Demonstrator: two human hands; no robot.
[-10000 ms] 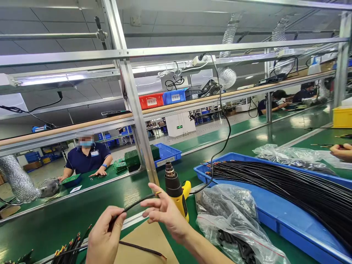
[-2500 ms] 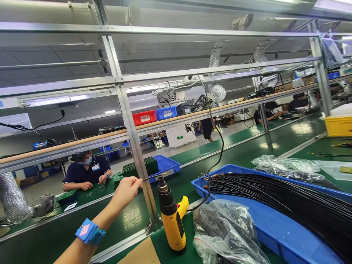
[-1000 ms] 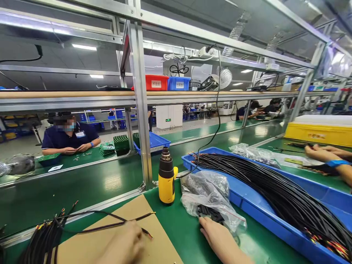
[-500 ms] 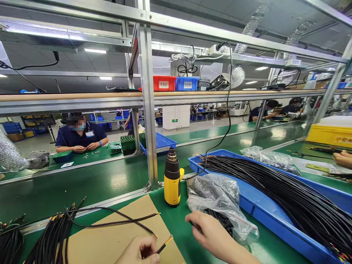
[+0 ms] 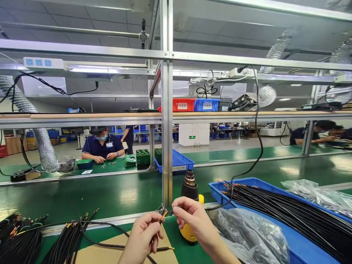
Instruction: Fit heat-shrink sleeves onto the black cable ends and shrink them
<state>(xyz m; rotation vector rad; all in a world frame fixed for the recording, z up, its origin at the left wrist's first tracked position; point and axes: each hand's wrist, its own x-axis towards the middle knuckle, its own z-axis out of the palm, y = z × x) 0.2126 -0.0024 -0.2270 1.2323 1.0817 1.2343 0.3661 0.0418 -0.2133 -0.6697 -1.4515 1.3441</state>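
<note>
Currently, head view: step in hand, by judgement, is working the cable end [image 5: 164, 215]; next move likely calls for steady hand-to-hand alignment. L hand [image 5: 144, 234], wrist low, pinches it, tip up, above brown board [image 5: 166, 256]. R hand [image 5: 195, 225] is bent inward, just apart, fronting heat gun [image 5: 189, 190]; cannot tell if its fingertips meet or grip anything.

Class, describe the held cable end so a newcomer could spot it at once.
Start at the central metal post. Just below its foot, the left hand pinches the cable end, its coloured wires pointing up. Unlike those in the bundles at left or on the cardboard, this one is held.
</note>
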